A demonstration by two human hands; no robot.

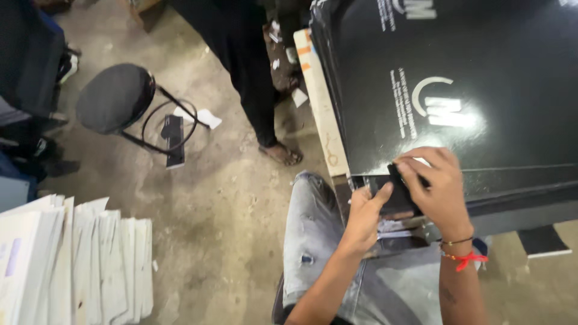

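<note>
Small black card (402,194) pinched between both hands, left hand (363,219) below, right hand (438,188) above (glossy black sheet (481,90) behind)

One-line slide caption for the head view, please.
Seated person's left hand and right hand grip a small black piece at the glossy black sheets' edge.

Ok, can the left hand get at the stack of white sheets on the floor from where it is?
Probably not. The left hand is on the small black piece at the glossy black board, and the white sheets lie well off to the left, beyond the seated person's knee.
</note>
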